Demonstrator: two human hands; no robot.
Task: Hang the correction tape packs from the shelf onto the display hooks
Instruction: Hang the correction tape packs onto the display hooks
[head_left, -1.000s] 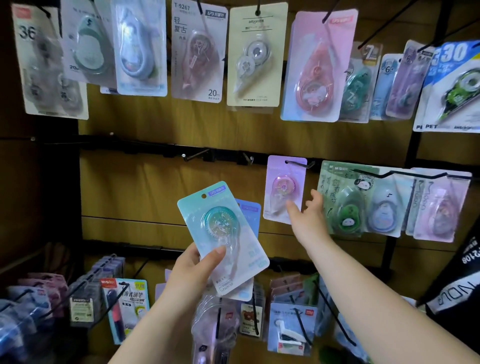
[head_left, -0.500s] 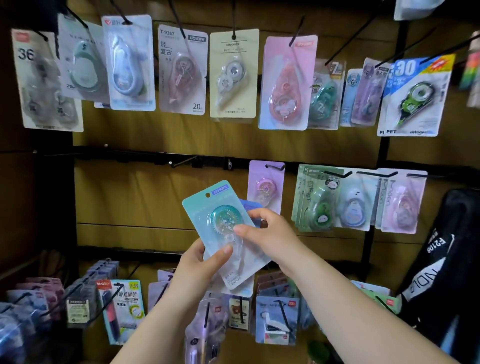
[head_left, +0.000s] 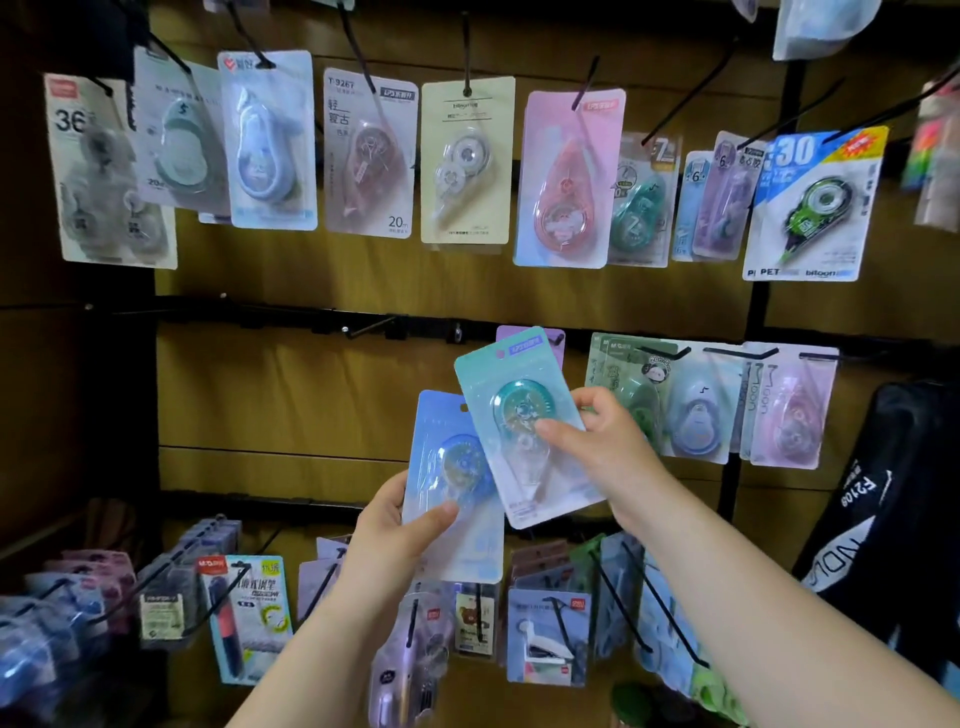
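Note:
My right hand (head_left: 597, 441) grips a teal correction tape pack (head_left: 511, 415), tilted left, in front of the middle rail. Its top edge overlaps a lilac pack (head_left: 550, 340) hanging on a hook behind it. My left hand (head_left: 395, 525) holds a blue correction tape pack (head_left: 447, 467) upright, lower and to the left, partly tucked behind the teal one. A bare hook (head_left: 366, 328) sticks out of the middle rail to the upper left of both packs. A second bare hook (head_left: 458, 332) sits just right of it.
A top row of hung packs (head_left: 467, 161) spans the wooden panel. Green, blue and pink packs (head_left: 696, 405) hang right of my hands. Long hooks with more stationery (head_left: 244, 623) jut out along the bottom. A black bag (head_left: 883, 493) hangs at the right.
My right hand came back from the lilac pack, took the teal pack off the stack and lifted it up and right. The blue pack stays in my left hand.

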